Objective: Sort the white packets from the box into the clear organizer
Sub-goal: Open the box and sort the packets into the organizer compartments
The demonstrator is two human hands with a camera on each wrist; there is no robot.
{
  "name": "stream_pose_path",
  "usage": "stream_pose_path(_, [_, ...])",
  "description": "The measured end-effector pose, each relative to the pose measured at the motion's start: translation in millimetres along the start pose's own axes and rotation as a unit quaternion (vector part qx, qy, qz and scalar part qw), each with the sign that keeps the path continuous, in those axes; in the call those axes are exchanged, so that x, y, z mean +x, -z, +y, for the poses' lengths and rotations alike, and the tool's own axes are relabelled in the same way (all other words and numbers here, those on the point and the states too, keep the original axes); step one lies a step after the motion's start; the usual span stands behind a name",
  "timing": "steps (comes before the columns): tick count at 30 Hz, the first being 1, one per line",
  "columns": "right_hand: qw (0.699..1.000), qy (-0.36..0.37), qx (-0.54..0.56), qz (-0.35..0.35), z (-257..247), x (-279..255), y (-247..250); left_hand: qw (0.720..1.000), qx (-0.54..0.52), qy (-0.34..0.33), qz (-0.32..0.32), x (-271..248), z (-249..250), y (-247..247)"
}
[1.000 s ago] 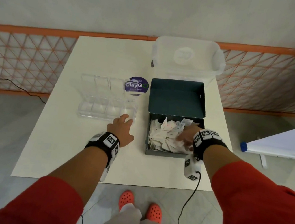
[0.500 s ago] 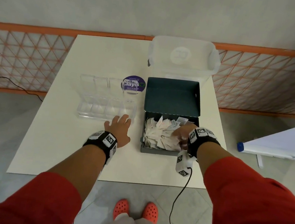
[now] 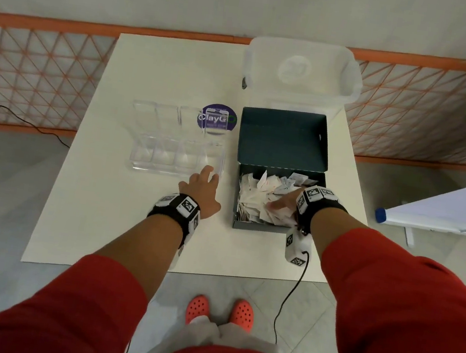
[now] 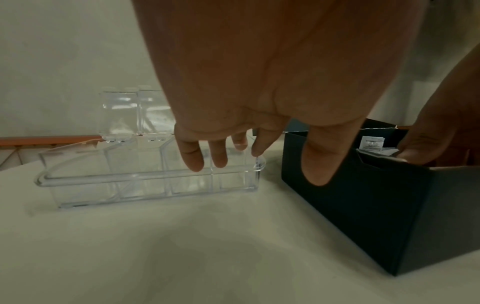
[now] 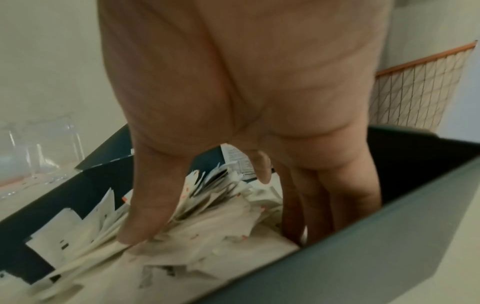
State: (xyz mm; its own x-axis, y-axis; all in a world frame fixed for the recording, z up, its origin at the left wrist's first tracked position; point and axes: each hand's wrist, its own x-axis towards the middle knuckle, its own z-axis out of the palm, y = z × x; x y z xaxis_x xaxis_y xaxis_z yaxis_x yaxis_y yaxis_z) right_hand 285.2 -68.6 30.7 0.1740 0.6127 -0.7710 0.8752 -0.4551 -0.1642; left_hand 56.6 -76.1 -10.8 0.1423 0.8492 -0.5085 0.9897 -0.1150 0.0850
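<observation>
Head view: on the white table (image 3: 122,190), the clear organizer (image 3: 176,155) sits left of the dark box (image 3: 273,224), which holds the white packets (image 3: 255,197). A purple round label (image 3: 218,119) behind the organizer reads "ClayG". The left hand (image 3: 201,191) hovers by the organizer's near right corner.

Left wrist view: the left hand (image 4: 259,86) hangs with fingers relaxed, empty.

Right wrist view: the right hand (image 5: 233,107) reaches into the packets (image 5: 182,257); whether it grasps one I cannot tell; their print is blurred
</observation>
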Motion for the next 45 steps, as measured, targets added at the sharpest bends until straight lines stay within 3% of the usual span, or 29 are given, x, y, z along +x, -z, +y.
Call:
stream_pose_path(6, [1.0, 0.007, -0.004, -0.011, 2, 5, -5, 1.0, -0.024, -0.012, 0.007, 1, -4, -8])
stream_pose_path(12, [0.996, -0.045, 0.074, -0.024, 2, 8, -5, 1.0, -0.021, -0.018, 0.008, 1, -3, -10])
stream_pose_path(19, [0.99, -0.058, 0.129, -0.018, 9, 12, -1, 1.0, -0.021, -0.006, 0.017, 4, 1, 1])
stream_pose_path(26, [0.994, -0.036, 0.099, -0.026, 20, 8, 4, 0.999, -0.033, 0.008, 0.011, 8, 4, 0])
stream_pose_path(29, [0.986, -0.058, 0.152, -0.035, 25, 9, 9, 0.996, -0.064, 0.008, 0.057, 4, 4, 2])
stream_pose_path(34, [0.979, -0.078, 0.183, 0.035, 38, 5, 27, 0.965, -0.19, -0.042, 0.178, -6, 11, 14])
stream_pose_path(41, [0.955, -0.029, 0.285, 0.082, 61, -2, 64, 0.922, -0.296, -0.187, 0.166, -19, 58, 41])
stream_pose_path(45, [0.907, 0.081, 0.412, 0.037, 38, -8, 66, 0.873, -0.443, -0.162, 0.126, -21, 88, 51])
